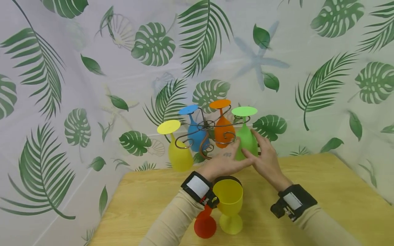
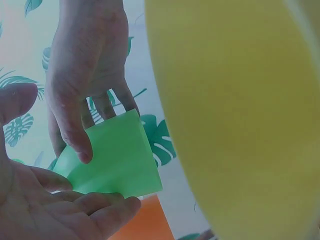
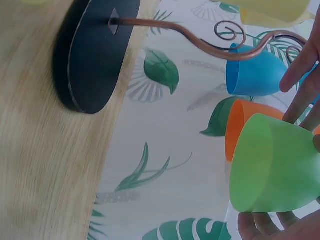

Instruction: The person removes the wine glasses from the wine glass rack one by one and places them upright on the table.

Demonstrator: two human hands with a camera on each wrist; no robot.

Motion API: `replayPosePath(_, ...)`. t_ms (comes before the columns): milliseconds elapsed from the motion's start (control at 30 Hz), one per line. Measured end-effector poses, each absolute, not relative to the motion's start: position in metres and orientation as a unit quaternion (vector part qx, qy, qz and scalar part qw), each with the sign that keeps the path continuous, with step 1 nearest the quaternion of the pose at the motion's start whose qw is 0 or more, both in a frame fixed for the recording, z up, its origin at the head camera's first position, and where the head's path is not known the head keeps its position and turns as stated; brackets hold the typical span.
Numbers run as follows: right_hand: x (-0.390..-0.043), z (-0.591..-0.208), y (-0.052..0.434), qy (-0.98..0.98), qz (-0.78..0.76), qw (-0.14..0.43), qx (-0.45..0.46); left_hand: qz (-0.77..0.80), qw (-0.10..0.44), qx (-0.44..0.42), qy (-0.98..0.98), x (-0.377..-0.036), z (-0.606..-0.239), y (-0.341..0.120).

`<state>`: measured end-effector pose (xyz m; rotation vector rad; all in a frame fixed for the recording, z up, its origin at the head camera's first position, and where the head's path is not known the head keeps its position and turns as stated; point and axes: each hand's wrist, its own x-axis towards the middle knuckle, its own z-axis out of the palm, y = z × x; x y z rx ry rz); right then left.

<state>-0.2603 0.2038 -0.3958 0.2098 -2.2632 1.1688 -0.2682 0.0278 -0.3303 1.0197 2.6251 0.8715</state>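
Observation:
A green plastic goblet hangs upside down at the right end of a curled metal rack, its foot in a wire loop. My right hand grips the goblet's bowl, thumb on one side and fingers on the other. Against the opposite side of the green bowl lie the fairly straight fingers of my left hand. In the left wrist view that hand's thumb stands apart from the goblet. An orange goblet, a blue goblet and a yellow goblet also hang bowl-down from the rack.
A second yellow goblet stands upright on the wooden table, below my wrists. Beside it a red goblet is partly covered by my left wrist. The rack's dark base sits behind them. A leaf-patterned sheet backs the table.

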Motion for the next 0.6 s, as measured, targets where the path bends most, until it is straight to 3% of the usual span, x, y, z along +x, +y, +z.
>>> replayPosePath(600,-0.242,-0.399,0.215,-0.831,0.456,0.307,0.079,0.255,0.075,0.364,0.892,-0.256,-0.329,0.035)
